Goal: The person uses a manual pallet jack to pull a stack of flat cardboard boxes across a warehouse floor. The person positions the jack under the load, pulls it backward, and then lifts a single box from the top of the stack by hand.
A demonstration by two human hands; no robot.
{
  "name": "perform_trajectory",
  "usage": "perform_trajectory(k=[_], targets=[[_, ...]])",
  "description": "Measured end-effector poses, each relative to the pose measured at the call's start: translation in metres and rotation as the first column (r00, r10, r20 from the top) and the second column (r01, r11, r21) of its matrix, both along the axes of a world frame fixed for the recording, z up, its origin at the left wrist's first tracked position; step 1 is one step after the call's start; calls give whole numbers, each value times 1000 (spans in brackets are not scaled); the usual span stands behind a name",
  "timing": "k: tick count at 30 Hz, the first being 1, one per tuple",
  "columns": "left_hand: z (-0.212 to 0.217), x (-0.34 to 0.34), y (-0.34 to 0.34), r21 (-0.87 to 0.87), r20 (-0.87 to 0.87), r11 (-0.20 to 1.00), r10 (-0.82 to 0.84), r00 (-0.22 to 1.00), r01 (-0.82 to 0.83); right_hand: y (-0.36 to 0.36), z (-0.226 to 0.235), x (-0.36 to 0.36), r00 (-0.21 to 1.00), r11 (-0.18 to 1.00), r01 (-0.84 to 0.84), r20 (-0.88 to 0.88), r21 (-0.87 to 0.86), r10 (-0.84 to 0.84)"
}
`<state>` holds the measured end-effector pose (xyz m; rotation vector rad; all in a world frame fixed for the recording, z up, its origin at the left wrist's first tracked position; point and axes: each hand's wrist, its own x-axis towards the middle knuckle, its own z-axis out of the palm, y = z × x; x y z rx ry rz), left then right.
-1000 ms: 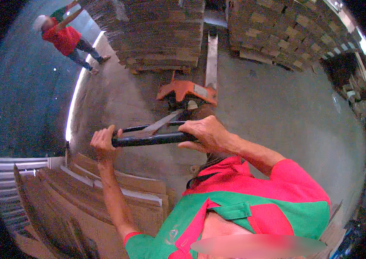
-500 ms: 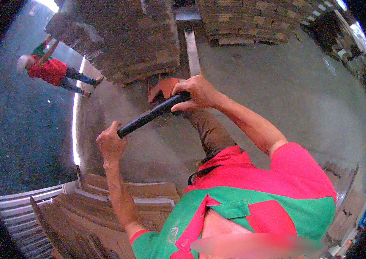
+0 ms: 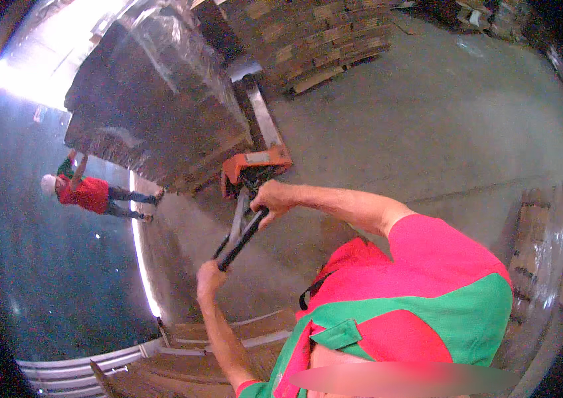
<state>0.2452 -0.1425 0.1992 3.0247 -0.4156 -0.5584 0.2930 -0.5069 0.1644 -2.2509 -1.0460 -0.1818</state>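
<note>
Both of my hands are wrapped round the black handle bar (image 3: 244, 240) of an orange pallet jack (image 3: 258, 161). My left hand (image 3: 211, 278) grips its lower left end. At the upper right end, close to the jack's body, is my right hand (image 3: 273, 200). The handle slants from lower left to upper right, with its shaft running up to the orange body. One long fork (image 3: 265, 116) reaches away beside a tall film-wrapped stack of cardboard (image 3: 155, 106). Whether another fork lies under that stack is hidden.
A co-worker (image 3: 89, 194) in a red and green shirt stands left with raised hands against the wrapped stack. More cardboard stacks stand at the back (image 3: 321, 40) and right (image 3: 532, 232). Flat cardboard (image 3: 182, 368) lies near lower left, by white slats (image 3: 89, 371). Bright light enters at upper left.
The handle has swung to a steeper slant and sits lower in view, my hands still on it. More of the jack's orange body and shaft shows. The whole view has turned and shifted.
</note>
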Motion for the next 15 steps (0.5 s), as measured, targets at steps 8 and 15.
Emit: perform_trajectory(k=[8,15], targets=[[-142,-108,-49,-5,-162,1000,8,987,-8,-43,-101,-102,981,958,-44,-192,-282,-11],[-157,-181,-149,33,-18,992,119,993,-119,-105,-118,-149,977,926,185,-38,-328,-208]])
